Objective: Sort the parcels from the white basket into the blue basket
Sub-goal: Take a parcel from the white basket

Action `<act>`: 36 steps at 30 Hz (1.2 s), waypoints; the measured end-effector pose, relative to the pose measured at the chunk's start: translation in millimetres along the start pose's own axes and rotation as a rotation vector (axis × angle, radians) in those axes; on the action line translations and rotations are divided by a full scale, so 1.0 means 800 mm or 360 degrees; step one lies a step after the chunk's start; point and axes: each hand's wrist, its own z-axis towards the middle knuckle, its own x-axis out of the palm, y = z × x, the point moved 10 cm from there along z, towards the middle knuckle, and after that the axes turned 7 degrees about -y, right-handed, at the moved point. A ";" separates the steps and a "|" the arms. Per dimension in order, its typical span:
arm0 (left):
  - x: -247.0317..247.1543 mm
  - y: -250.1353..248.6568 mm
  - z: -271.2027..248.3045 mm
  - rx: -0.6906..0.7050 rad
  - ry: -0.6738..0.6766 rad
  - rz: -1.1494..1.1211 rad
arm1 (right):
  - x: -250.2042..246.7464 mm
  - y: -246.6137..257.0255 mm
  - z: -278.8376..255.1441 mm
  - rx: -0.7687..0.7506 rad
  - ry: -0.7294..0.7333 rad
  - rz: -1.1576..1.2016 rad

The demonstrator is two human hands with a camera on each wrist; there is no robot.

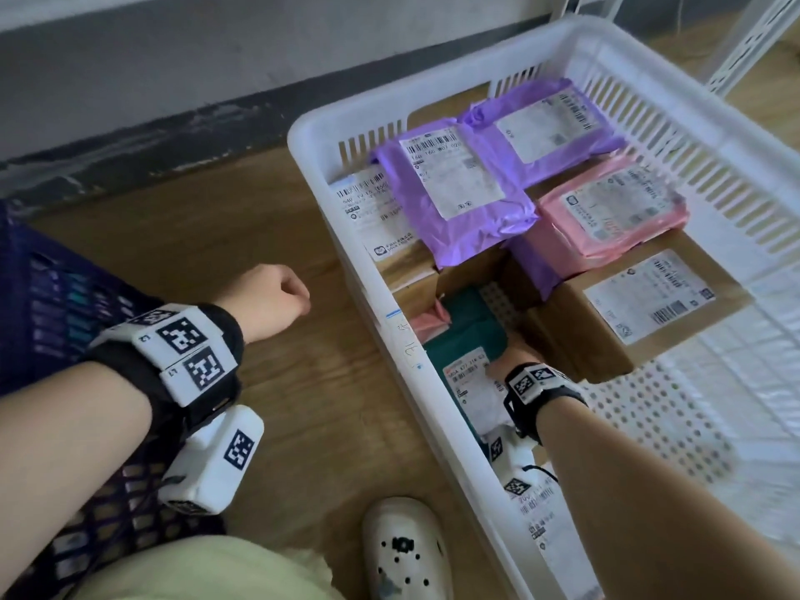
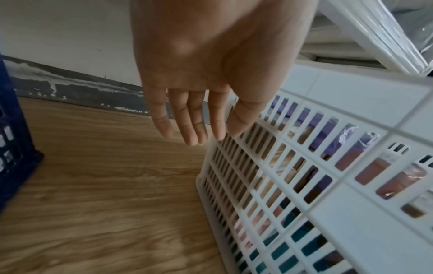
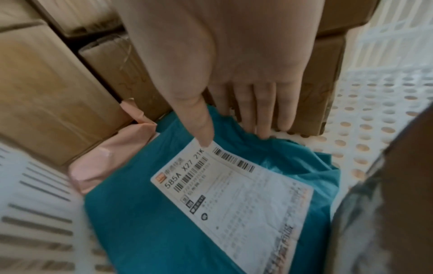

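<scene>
The white basket (image 1: pixel 433 75) stands on the right and holds several parcels. The blue basket (image 1: pixel 43 296) is at the left edge. A teal parcel (image 1: pixel 467 335) with a white label lies on the white basket's floor near its left wall. My right hand (image 1: pixel 504 361) reaches down to it. In the right wrist view the thumb (image 3: pixel 203 137) presses the label of the teal parcel (image 3: pixel 145 213), while the fingers (image 3: pixel 264 118) lie at its far edge, the index tucked behind the crumpled plastic. My left hand (image 1: pixel 272 303) hangs over the floor between the baskets, its fingers (image 2: pixel 194 133) relaxed and holding nothing.
Two purple parcels (image 1: pixel 450 197), a pink parcel (image 1: pixel 614 210) and cardboard boxes (image 1: pixel 627 309) fill the far half of the white basket. A small pink parcel (image 3: pixel 112 157) lies against the teal one. My white shoe (image 1: pixel 402 552) is on the wooden floor; a white rack (image 1: pixel 757 36) stands behind.
</scene>
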 end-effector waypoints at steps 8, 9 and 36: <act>-0.008 0.001 -0.005 0.0053 0.0013 0.0243 | -0.001 0.011 -0.009 -0.0108 0.0053 -0.0213; -0.012 0.001 -0.006 0.0065 0.0011 0.0261 | -0.012 0.017 -0.010 -0.0153 0.0028 -0.0187; 0.044 0.026 0.007 0.0291 0.0157 0.0990 | 0.060 0.089 -0.041 -0.0704 0.0351 -0.0867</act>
